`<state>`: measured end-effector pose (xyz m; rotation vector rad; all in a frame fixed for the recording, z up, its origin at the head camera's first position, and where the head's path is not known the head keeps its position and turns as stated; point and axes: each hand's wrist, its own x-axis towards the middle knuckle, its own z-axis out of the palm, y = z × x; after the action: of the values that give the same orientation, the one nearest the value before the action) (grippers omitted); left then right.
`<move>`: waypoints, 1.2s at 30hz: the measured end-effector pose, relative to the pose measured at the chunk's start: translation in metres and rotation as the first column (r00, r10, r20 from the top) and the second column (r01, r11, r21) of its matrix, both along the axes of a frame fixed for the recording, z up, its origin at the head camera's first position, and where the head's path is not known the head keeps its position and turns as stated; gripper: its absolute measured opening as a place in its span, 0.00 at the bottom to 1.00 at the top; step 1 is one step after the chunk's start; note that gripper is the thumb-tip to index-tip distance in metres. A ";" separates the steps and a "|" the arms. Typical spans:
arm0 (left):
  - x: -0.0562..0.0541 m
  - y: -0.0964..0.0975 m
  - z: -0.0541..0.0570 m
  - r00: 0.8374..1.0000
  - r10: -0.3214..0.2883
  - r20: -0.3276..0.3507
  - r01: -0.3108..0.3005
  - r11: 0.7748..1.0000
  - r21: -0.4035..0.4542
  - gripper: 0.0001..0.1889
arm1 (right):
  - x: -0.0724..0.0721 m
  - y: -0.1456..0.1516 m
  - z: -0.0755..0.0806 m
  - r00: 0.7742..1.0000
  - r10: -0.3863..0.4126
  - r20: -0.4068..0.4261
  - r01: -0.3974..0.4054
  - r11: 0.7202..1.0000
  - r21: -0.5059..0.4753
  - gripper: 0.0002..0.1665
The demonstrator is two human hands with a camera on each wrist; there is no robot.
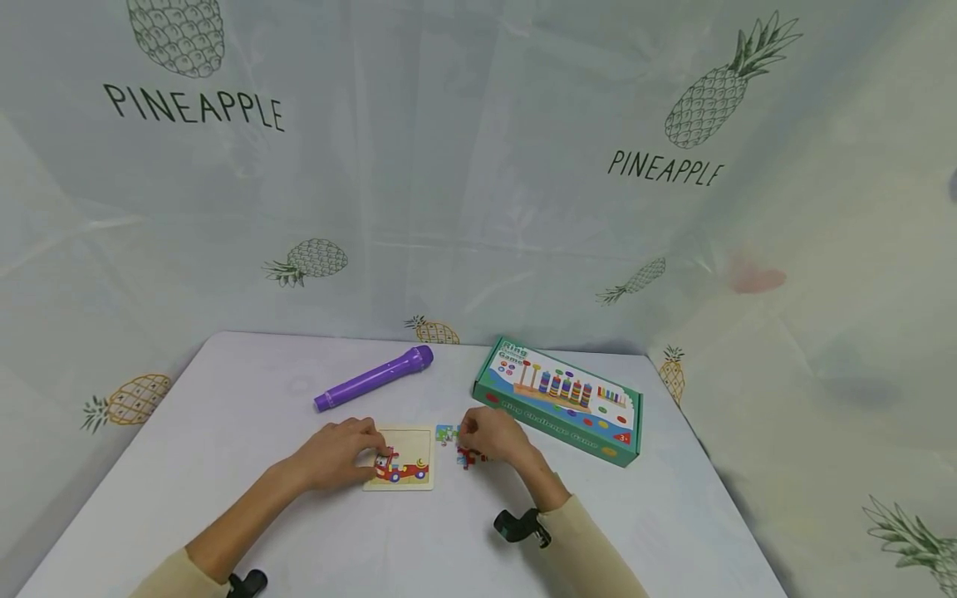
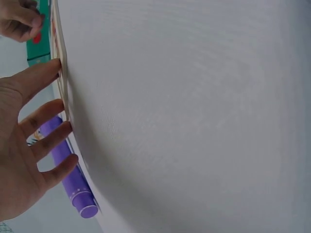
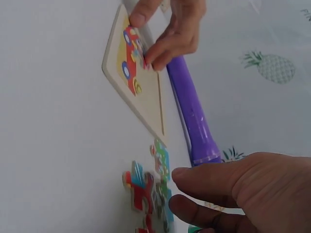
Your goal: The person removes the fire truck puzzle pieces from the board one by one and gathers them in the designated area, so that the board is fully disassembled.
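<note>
R hand, thumb & finger apart, by puzzle pcs; L hand, fingers extended, touching puzzle board.

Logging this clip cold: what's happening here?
A person is working on a picture puzzle. Their left hand touches the left side of the wooden tray, where a red vehicle fills the lower part and bare wood shows above. Their right hand is at the loose pieces right of the tray; no piece shows in its grip. A purple microphone and a green game box lie farther back.
</note>
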<state>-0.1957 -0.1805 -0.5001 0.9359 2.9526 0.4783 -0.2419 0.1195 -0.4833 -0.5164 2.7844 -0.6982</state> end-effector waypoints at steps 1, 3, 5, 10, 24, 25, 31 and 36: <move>0.000 0.000 0.000 1.000 0.002 -0.002 -0.002 1.000 -0.001 0.12 | 0.000 -0.003 0.000 1.000 0.001 0.005 -0.001 1.000 -0.002 0.06; 0.001 0.001 0.000 1.000 0.008 -0.005 -0.008 1.000 -0.001 0.11 | 0.001 -0.009 0.000 1.000 0.001 0.026 -0.001 1.000 -0.019 0.06; 0.002 0.001 0.000 1.000 0.011 -0.011 -0.011 1.000 -0.005 0.11 | 0.003 -0.015 0.000 0.999 0.008 0.034 -0.007 0.999 -0.039 0.05; 0.003 0.005 0.001 0.999 0.013 -0.034 -0.014 1.000 -0.025 0.12 | 0.009 -0.034 -0.002 0.998 0.039 0.058 -0.033 0.995 -0.090 0.04; 0.003 0.008 0.001 0.996 0.077 -0.037 -0.078 0.997 -0.025 0.21 | 0.018 -0.077 -0.013 0.986 0.159 0.047 -0.155 0.984 -0.088 0.12; 0.003 0.009 0.002 0.996 0.081 -0.032 -0.082 0.996 -0.018 0.23 | 0.019 -0.078 -0.013 0.984 0.172 0.037 -0.168 0.982 -0.080 0.14; 0.000 0.009 0.001 0.994 0.110 -0.004 -0.110 0.994 -0.017 0.32 | 0.019 -0.085 -0.014 0.973 0.228 -0.023 -0.229 0.973 -0.040 0.18; -0.003 0.009 0.002 0.992 0.126 0.028 -0.126 0.992 -0.021 0.31 | 0.021 -0.088 -0.014 0.974 0.224 -0.040 -0.225 0.974 -0.026 0.17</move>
<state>-0.1984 -0.1714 -0.4983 0.7367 2.9966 0.4612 -0.2206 0.0316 -0.4970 -0.8428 2.6934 -0.6862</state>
